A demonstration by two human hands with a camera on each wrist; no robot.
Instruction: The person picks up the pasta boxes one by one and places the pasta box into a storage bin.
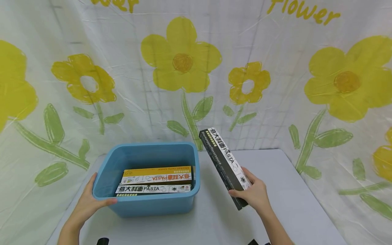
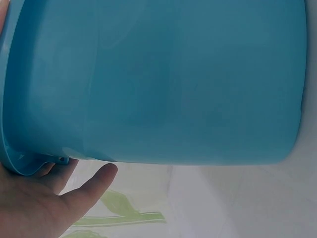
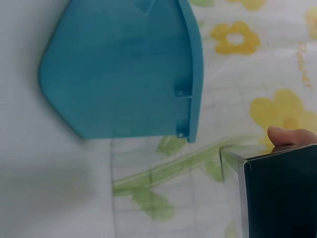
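A blue plastic bin [image 1: 153, 206] stands on the table, left of the middle. Inside it lie pasta boxes: a yellow-and-white one [image 1: 156, 174] and, in front, a black-and-white one [image 1: 180, 188]. My left hand [image 1: 88, 204] holds the bin's left end at the rim, thumb along the front edge; in the left wrist view the bin wall [image 2: 173, 84] fills most of the picture. My right hand [image 1: 252, 192] grips the lower end of another black-and-white pasta box [image 1: 225, 163], held tilted above the table to the right of the bin. In the right wrist view, this box's dark end [image 3: 282, 193] shows close up.
The white table [image 1: 284, 197] extends to the right of the bin. Behind it hangs a white curtain [image 1: 134, 112] with yellow flowers. Small black objects [image 1: 102, 241] show at the head view's bottom edge.
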